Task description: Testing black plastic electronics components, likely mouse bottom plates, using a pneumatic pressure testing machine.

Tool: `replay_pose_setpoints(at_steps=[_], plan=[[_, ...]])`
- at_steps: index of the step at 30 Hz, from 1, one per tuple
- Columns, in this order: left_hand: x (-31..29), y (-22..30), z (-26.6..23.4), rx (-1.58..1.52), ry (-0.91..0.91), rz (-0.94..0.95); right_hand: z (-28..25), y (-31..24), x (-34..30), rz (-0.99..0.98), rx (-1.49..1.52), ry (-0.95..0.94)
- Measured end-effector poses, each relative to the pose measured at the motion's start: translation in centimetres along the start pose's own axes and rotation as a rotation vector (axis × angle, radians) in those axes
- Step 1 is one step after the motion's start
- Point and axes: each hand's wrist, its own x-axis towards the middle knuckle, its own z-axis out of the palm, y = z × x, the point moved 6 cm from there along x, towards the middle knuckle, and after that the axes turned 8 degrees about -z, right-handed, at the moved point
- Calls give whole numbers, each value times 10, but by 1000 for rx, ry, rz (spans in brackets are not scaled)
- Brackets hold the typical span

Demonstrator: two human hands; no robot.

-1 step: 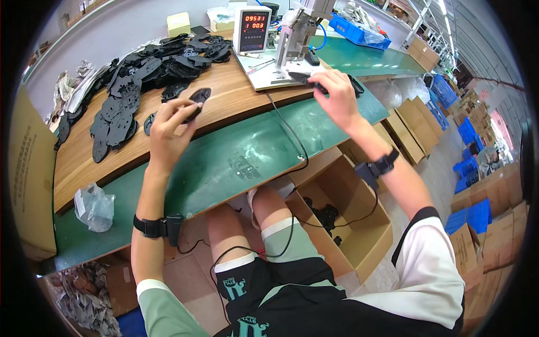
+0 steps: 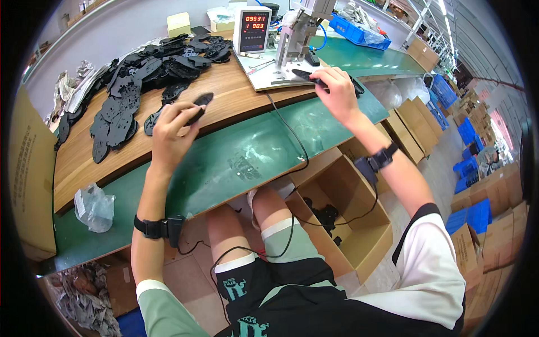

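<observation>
Left hand (image 2: 173, 135) pinching a slim black piece (image 2: 204, 100), right hand (image 2: 340, 96) pinching a second piece (image 2: 301, 73) near the metal press (image 2: 295, 42)

Your left hand (image 2: 173, 133) hides the near part of its black piece (image 2: 204, 99); your right hand (image 2: 338, 94) covers part of another piece (image 2: 301, 73). The machine (image 2: 293, 40) at the far side is cut by the upper edge. In the open near box (image 2: 360, 247), the dark items (image 2: 325, 215) are too unclear to tell apart.
</observation>
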Motion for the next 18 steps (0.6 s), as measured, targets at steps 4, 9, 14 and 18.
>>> replay_pose_setpoints(at_steps=[4,9,14,18], plan=[[-6,-6,13,52,-148,-44,42,53,0,46,-86,-35],[-6,-15,22,29,-264,-86,78,81,8,109,87,-95],[-8,-14,28,6,-316,-122,93,111,4,316,400,-101],[-8,-13,29,12,-338,-111,94,107,10,262,357,-167]])
